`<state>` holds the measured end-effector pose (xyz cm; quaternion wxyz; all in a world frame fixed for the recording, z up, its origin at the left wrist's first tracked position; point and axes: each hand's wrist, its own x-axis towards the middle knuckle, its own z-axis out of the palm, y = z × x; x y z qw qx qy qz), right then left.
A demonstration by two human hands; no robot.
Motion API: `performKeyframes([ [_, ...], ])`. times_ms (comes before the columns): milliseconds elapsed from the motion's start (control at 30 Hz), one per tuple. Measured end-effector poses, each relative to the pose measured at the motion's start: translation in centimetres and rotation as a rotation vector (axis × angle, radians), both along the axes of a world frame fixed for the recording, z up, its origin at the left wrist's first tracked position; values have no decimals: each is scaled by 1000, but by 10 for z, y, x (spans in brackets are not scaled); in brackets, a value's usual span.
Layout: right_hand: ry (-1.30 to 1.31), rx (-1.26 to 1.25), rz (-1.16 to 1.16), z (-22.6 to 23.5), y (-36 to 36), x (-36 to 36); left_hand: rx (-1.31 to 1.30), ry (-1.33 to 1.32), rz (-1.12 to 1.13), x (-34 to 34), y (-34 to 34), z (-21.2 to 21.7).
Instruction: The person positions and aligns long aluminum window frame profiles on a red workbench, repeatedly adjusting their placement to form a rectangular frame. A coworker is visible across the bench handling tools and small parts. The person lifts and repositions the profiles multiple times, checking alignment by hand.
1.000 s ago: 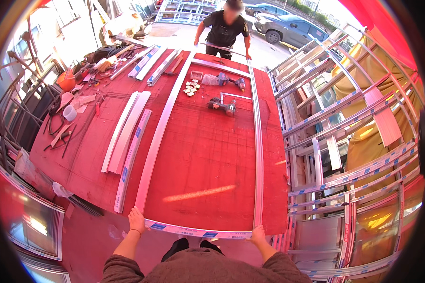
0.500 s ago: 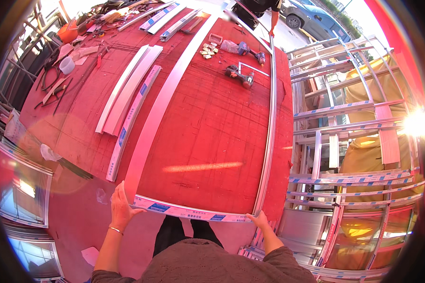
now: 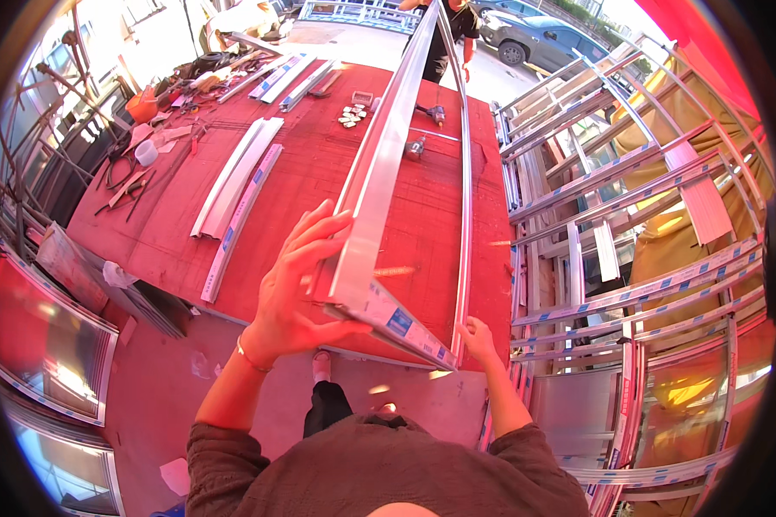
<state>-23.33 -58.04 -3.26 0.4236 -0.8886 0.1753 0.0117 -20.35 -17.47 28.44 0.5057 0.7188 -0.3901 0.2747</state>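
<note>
A long rectangular metal frame (image 3: 376,215) of silvery profiles stands tilted over a red work table (image 3: 306,164). Its left long bar is raised, while the right bar lies low near the table's right side. My left hand (image 3: 276,302) grips the raised near-left corner, thumb below and fingers along the outer side. At the near-right corner, my right hand (image 3: 480,339) is closed on the frame's end. Another person (image 3: 457,26) stands at the far end by the frame, with one arm hanging beside it.
Loose metal profiles (image 3: 241,194) lie on the table's left. Two power drills, one nearer (image 3: 416,148) and one farther (image 3: 436,114), sit partly behind the frame. Small pale pieces (image 3: 351,115) lie beyond. Stacked frames (image 3: 629,289) line the right side; glazed panels (image 3: 56,345) lean at left.
The frame's left side has been lifted off the table and swung up toward the right. My left hand rose with it; my right hand stayed at the near-right corner. The view shifted.
</note>
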Motion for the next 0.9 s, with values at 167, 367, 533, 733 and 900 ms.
performKeyframes([
  [167, -652, 468, 192, 195, 14, -37, 36, -130, -206, 2, -124, 55],
  [367, -931, 400, 278, 295, 13, -95, -36, -403, -383, -2, -257, 87],
  [533, -915, 400, -59, 291, -4, -99, -133, -407, -502, -7, -310, 89],
  [733, -960, 369, -341, 321, -21, -87, -174, -337, -580, 26, -335, 61],
  [900, -1099, 289, -236, 340, 3, -75, 167, 619, -90, 209, -308, -24],
])
